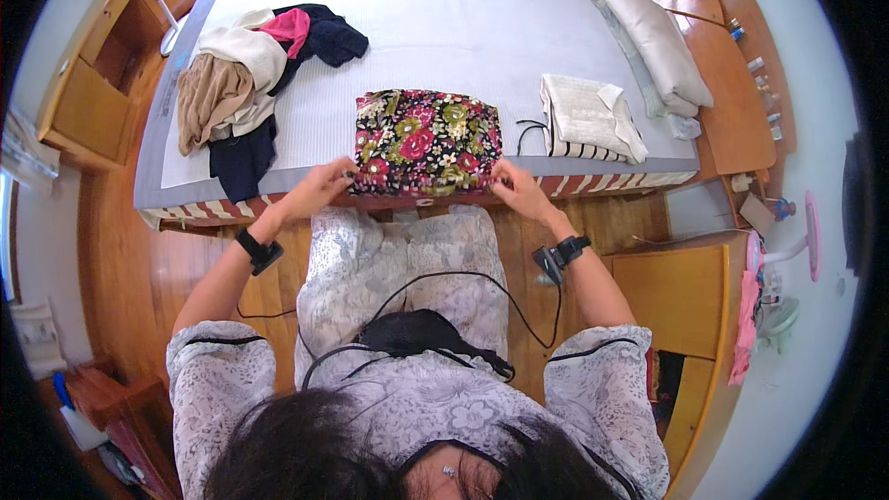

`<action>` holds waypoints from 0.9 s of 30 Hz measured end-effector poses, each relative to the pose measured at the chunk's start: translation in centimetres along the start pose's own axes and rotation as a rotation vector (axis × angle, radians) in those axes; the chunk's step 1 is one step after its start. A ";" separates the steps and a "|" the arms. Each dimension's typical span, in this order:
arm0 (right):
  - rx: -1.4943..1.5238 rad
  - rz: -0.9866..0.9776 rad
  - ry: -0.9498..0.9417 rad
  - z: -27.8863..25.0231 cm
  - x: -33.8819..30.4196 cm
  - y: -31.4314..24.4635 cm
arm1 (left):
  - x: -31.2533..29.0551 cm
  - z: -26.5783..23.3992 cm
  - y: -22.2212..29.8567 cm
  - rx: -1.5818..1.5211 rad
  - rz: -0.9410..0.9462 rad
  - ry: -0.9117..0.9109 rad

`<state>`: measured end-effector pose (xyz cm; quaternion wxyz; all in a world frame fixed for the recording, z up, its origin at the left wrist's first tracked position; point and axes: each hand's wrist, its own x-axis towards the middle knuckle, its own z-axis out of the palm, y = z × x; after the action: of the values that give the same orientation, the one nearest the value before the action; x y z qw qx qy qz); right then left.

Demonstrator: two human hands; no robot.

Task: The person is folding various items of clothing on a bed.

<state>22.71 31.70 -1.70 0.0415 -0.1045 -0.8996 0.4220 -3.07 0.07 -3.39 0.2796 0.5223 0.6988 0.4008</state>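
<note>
A black floral cloth (426, 141) with red, green and cream flowers lies flattened into a rectangle at the near edge of the bed. Its exact kind of garment cannot be made out. My left hand (326, 185) is closed on the near left corner, fingers pinched together. At the near right corner, my right hand (520, 191) pinches the same cloth. The near edge stretches between both hands, along the mattress border.
A loose heap of clothes (243, 74) in beige, cream, navy and pink sits left on the bed (435, 18). Right of the cloth rests a folded white knit garment (588, 120) with dark stripes. Pillows (653, 46) lie farther right. A wooden cabinet (676, 287) stands at right, and a black cable (463, 275) crosses my lap.
</note>
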 end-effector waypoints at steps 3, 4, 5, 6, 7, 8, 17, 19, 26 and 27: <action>-0.016 0.072 0.111 -1.5 3.2 0.6 | 3.3 -1.8 -0.8 -0.148 -0.114 0.047; 0.068 0.164 0.177 -2.0 4.4 -0.1 | 4.8 -2.3 -0.7 -0.186 -0.124 0.116; 0.152 0.257 0.244 -2.4 5.7 -0.5 | 6.2 -3.1 -0.5 -0.223 -0.133 0.184; 0.155 0.248 0.244 -2.6 7.5 -0.2 | 7.7 -3.9 -1.7 -0.216 -0.133 0.190; 0.155 0.262 0.313 -2.5 9.4 0.5 | 9.3 -4.3 -3.8 -0.314 -0.133 0.254; 0.155 0.279 0.383 -2.2 11.1 1.2 | 10.5 -4.6 -5.5 -0.413 -0.131 0.316; -0.538 -0.098 0.664 2.3 14.0 1.4 | 14.3 1.8 -2.3 0.384 -0.025 0.664; -0.635 -0.248 0.600 3.8 13.3 0.7 | 13.7 3.2 -1.4 0.813 0.196 0.492; -0.743 -0.070 0.411 7.2 12.5 3.2 | 13.4 5.8 -3.6 0.891 0.006 0.369; -0.738 -0.058 0.407 7.3 12.5 3.1 | 13.3 5.9 -3.6 0.903 -0.016 0.374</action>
<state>9.79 30.94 -8.90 0.1901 -0.1681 -0.9664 0.0412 -4.08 13.87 -9.18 -0.1020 0.5052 0.8450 0.1425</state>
